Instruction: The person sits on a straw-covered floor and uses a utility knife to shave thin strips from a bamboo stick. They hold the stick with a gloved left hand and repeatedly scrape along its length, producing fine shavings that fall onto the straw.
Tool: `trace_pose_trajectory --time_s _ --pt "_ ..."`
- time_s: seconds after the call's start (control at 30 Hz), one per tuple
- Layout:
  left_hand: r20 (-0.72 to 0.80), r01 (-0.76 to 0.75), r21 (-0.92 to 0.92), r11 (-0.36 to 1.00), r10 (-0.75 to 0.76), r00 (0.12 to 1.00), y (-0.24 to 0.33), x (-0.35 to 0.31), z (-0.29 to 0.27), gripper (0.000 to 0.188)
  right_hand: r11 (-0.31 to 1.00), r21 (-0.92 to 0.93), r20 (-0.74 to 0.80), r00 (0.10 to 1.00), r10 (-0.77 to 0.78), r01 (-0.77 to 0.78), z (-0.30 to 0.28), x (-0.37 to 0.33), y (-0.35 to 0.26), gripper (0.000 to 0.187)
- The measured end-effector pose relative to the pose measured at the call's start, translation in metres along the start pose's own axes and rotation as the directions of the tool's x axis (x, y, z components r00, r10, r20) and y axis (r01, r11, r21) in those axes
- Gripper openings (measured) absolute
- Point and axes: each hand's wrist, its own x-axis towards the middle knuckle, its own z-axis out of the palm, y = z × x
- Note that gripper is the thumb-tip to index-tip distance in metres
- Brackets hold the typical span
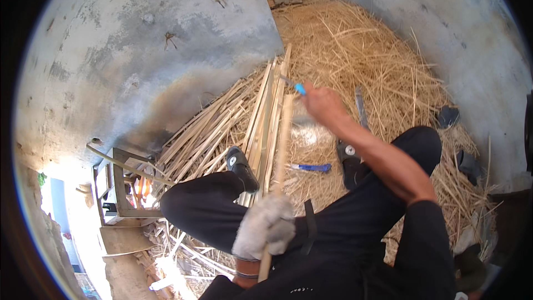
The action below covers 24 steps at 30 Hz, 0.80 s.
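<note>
My left hand (266, 226), in a thick pale grey glove, is closed round a long pale bamboo strip (283, 144). The strip runs from beside my waist up and away between my knees, its far end standing free. My bare right hand (325, 105) is closed on a knife (300, 88) with a blue handle. Its thin blade points left, close to the strip's far end; whether the two touch I cannot tell. Behind them lie several long split bamboo strips (257, 119), reaching from near my left foot toward the wall corner.
A heap of straw-like shavings (361, 50) fills the far floor. A blue tool (311, 167) lies between my feet, and a metal blade (361, 108) rests above my right shoe (350, 164). At left stand a wooden frame (114, 183) and more loose bamboo strips (205, 122) against the wall (150, 39).
</note>
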Motion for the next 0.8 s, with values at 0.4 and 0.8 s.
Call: trace_pose_trajectory --time_s 0.4,0.8 --pt "0.121 -0.211 -0.283 0.935 0.253 0.96 -0.005 0.011 -0.026 0.034 0.804 0.391 -0.121 0.891 -0.437 0.448 -0.025 -0.048 -0.076 0.024" --pt "0.128 -0.131 -0.356 0.925 0.187 0.974 -0.01 0.02 -0.028 0.036 0.92 0.257 0.021 0.95 -0.312 0.297 -0.003 -0.046 -0.067 0.026"
